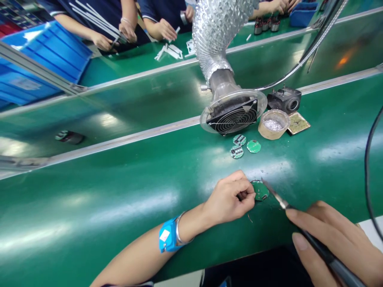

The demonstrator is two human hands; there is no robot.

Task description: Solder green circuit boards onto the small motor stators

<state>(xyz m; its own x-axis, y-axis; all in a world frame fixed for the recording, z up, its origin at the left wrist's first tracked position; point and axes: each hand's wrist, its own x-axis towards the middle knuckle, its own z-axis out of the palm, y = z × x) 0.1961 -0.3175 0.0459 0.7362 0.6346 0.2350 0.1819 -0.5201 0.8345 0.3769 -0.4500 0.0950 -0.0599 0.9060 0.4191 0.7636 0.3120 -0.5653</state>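
My left hand (231,197), with a blue strap (169,236) at its wrist, is closed on the left edge of a round green circuit board (261,191). My right hand (335,235) grips a soldering iron (314,241) by its black handle. The iron's thin tip points up and left and lies at the board's upper right edge; whether it touches is hard to tell. A short piece of wire (250,218) lies just below my left fingers. Beyond my hands lie three more round boards, among them a plain green one (253,146).
A fume extractor (233,115) with a silver duct hangs over the bench. Beside it are a tub of shiny bits (274,124), a square sponge tray (298,123) and an iron stand (284,99). A dark cable (367,167) curves at right. Co-workers' hands (167,30) work across the lower channel.
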